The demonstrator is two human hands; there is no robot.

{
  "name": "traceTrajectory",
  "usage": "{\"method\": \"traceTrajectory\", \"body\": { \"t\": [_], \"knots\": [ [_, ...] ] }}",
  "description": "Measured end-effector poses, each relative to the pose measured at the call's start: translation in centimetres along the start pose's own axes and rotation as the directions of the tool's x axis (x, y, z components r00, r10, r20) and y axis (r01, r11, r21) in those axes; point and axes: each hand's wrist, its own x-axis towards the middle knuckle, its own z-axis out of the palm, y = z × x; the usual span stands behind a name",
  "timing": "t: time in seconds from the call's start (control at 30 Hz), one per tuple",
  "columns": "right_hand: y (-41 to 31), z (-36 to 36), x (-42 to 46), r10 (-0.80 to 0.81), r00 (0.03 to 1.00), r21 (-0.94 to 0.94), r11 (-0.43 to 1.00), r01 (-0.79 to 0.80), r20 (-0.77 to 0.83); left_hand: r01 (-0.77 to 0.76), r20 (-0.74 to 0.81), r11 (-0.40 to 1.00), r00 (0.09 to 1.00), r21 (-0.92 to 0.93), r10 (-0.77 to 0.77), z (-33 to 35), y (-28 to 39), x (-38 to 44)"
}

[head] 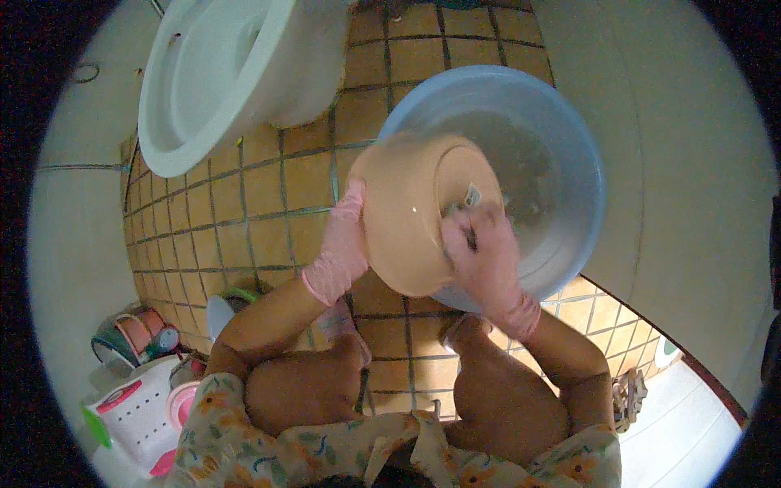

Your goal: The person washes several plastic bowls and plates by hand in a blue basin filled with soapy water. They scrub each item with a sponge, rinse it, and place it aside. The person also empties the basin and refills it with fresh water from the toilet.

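Note:
A peach-coloured plastic basin (396, 207) is tipped on its side, its base turned to the right with a small printed sticker (472, 194) on it. My left hand (346, 238), in a pink disposable glove, grips the basin's rim on the left. Against the base presses my right hand (488, 256), gloved alike and blurred, its fingers bent around a small dark item (470, 238); what it is cannot be made out. Behind and below stands a large blue plastic tub (589, 183) with cloudy water (525, 165) in it, partly hidden by the basin.
A white toilet (213, 91) stands at the upper left on brown floor tiles (305, 177). White and pink plasticware (137, 415) and a green-rimmed container (241, 297) lie at lower left. A pale wall (659, 152) runs along the right; a sandal (628, 399) lies at lower right.

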Motion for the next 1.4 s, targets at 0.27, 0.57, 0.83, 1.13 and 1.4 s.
{"method": "traceTrajectory", "body": {
  "t": [0.27, 0.57, 0.83, 1.13, 1.4],
  "knots": [
    [10.8, -2.4, -0.2, -0.580, 0.807, 0.013, 0.813, 0.582, 0.114, 0.029, 0.017, 0.998, 0.999, 0.052, -0.030, 0.7, 3.1, 0.3],
    [4.5, 1.5, -2.1, -0.399, 0.916, -0.006, 0.917, 0.399, -0.047, 0.057, 0.048, 0.996, 0.997, -0.069, -0.054, 0.0, 2.5, 1.5],
    [3.8, 1.4, -0.9, -0.379, 0.925, -0.076, 0.923, 0.377, -0.008, 0.007, 0.008, 0.999, 1.000, 0.041, -0.007, 1.6, 3.0, 0.5],
    [6.9, -1.2, -1.7, -0.415, 0.907, 0.055, 0.909, 0.412, 0.073, 0.188, 0.212, 0.981, 0.962, -0.056, -0.173, 3.2, 5.6, 2.0],
    [3.0, -0.5, -1.4, 0.087, 0.996, 0.232, 0.969, -0.089, 0.020, 0.271, 0.136, 0.955, 0.957, -0.122, -0.255, 2.7, 4.0, -0.7]
  ]
}}
